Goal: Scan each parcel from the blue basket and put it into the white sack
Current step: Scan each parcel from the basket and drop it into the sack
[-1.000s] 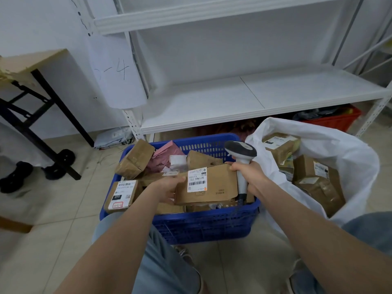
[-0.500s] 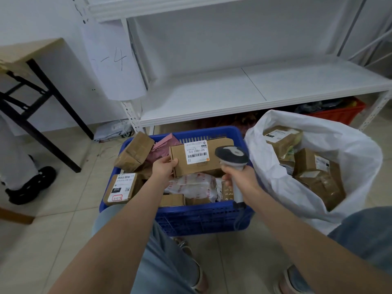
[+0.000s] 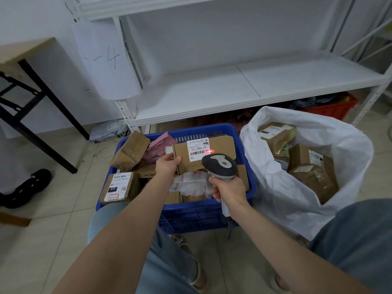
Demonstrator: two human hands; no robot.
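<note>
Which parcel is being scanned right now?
Look over the blue basket beside the white sack. The left hand holds a flat brown box above the pile; only its white label carries the scanner's red light.

Scanner [image 3: 219, 166] head covers the lower right corner of the held cardboard box [image 3: 220, 145]; the box label [image 3: 198, 149] small print is unreadable. Scanner handle is mostly hidden inside the right hand [image 3: 230, 190]. Left hand [image 3: 167, 166] palm is hidden behind the box edge. Blue basket [image 3: 212, 217] lower parcels are buried under top ones, count unclear. White sack [image 3: 286, 198] wall hides its deeper parcels. Red crate [image 3: 331, 108] under the shelf [image 3: 254, 88] is mostly hidden, contents dark and unclear. Black shoe [image 3: 27, 187] is cut by the left edge.
</note>
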